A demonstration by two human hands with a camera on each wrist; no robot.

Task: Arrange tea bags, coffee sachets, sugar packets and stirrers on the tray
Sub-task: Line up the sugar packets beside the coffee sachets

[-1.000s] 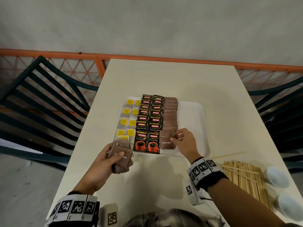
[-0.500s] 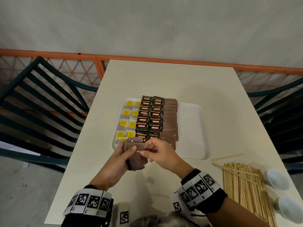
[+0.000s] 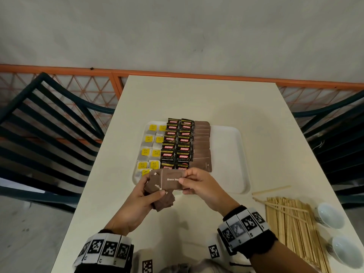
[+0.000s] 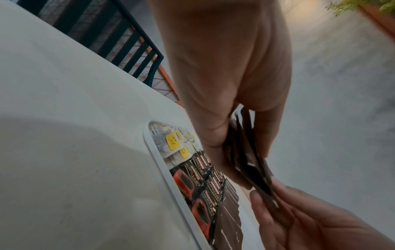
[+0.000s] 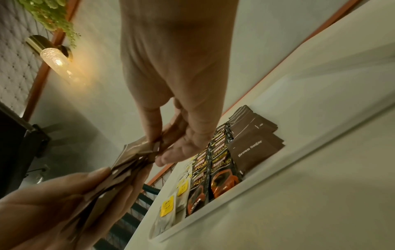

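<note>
I see the cream bench [image 3: 197, 99] filling the middle of the head view, dark slatted chairs [image 3: 49, 123] on both sides, an orange railing [image 3: 177, 72] behind.

White tray [image 3: 230, 154] sits mid-bench. On it, three groups side by side: tea bags with yellow tags [image 3: 149, 152] on its left, two columns of black Kopiko coffee sachets [image 3: 177, 144] in the middle, one overlapping column of brown sugar packets [image 3: 201, 146] just right of those. Right part of the tray is bare.

Wooden stirrers [image 3: 291, 223] lie in a pile on the bench, right of the tray's near corner, a couple of loose ones strayed toward the tray. Two white cups [image 3: 331, 214] lie just right of the pile.

My left hand [image 3: 141, 201] hovers above the tray's near edge, fingers and thumb clamped round a fanned stack of sugar packets [image 3: 164, 201]. My right hand [image 3: 199, 184] pinches one brown sugar packet [image 3: 171, 181] between thumb and fingertips, held flat across the top of that stack, above the tray's near left corner. Right wrist view shows the same pinch on the packet's end [image 5: 147, 147]. I cannot tell whether this packet is clear of the stack or touching it.
</note>
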